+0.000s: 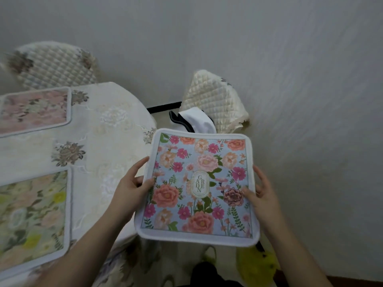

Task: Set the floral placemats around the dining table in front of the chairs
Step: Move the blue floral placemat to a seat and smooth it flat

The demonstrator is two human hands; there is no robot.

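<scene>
Head view: both hands, left hand (pixel 132 183) and right hand (pixel 262 192), pinch the blue floral placemat (pixel 196 185) by its side edges, held off the dining table (pixel 99 129). Likely light, semi-stiff; white border grips best.

One word to read here: "GARDEN", stacked as GA, RD, EN down a cream oval badge (pixel 198 184) at the centre of the blue floral placemat (pixel 196 187). Nothing else is legible.
</scene>
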